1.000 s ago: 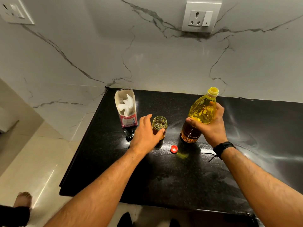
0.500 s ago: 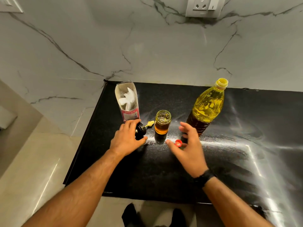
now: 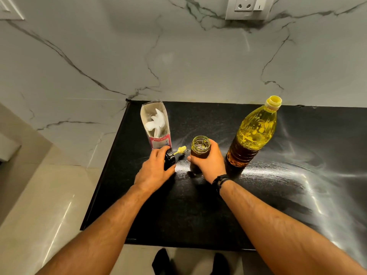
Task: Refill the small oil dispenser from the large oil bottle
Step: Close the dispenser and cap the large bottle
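The small glass oil dispenser [image 3: 200, 147] stands open on the black counter [image 3: 278, 185], with amber oil inside. My right hand [image 3: 210, 163] is wrapped around it. My left hand [image 3: 154, 169] grips its black lid [image 3: 169, 158], whose yellow brush tip [image 3: 181, 150] points toward the jar. The large oil bottle [image 3: 253, 133] stands uncapped to the right, apart from both hands. The bottle's red cap is hidden.
An open carton [image 3: 156, 126] with white plastic pieces stands behind my left hand. A marble wall with a socket [image 3: 249, 6] rises behind. The counter's left edge [image 3: 107, 165] drops to a tiled floor. My feet show below the front edge.
My right hand let go of the large bottle, passed by the red cap, and closed around the small jar. My left hand left the jar and took hold of the black lid.
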